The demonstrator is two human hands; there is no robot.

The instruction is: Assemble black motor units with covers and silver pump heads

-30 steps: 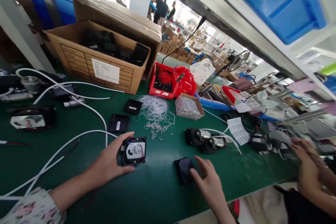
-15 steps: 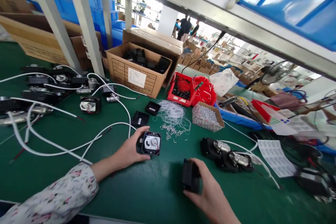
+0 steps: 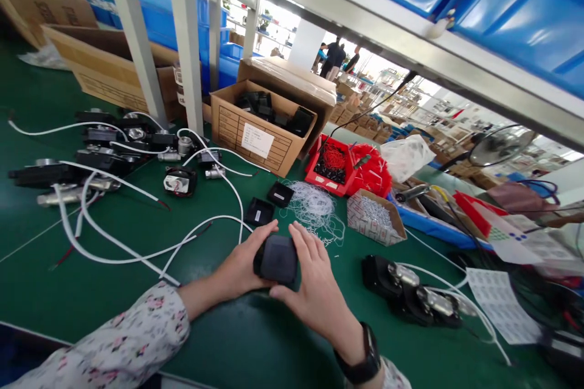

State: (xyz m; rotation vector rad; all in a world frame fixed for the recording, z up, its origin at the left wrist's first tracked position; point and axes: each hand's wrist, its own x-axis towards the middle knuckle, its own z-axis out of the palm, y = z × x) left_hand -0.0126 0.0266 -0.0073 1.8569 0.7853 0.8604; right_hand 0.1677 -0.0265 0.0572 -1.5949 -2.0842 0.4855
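Note:
Near the middle of the bench, my left hand (image 3: 244,262) grips a square black motor housing (image 3: 259,264) from its left side. Over that housing sits a black plastic cover (image 3: 279,260), which hides the metal plate and wires inside. My right hand (image 3: 317,285) holds the cover along its right side, fingers beyond it and thumb at its near edge. Whether the cover is fully seated I cannot tell. Just past my hands lie two small black caps, one (image 3: 260,211) nearer and one (image 3: 280,194) farther off.
Finished-looking black units with white cables (image 3: 109,161) lie left, others (image 3: 410,292) right. A carton of black parts (image 3: 255,140), a red bin (image 3: 326,164), a tangle of clear strands (image 3: 314,203) and a box of small screws (image 3: 376,219) stand behind. Shelf posts (image 3: 185,42) rise at left.
My right hand has brought the black cover left and onto the open housing in my left hand. The housing's inside is now hidden. The whole view has shifted slightly.

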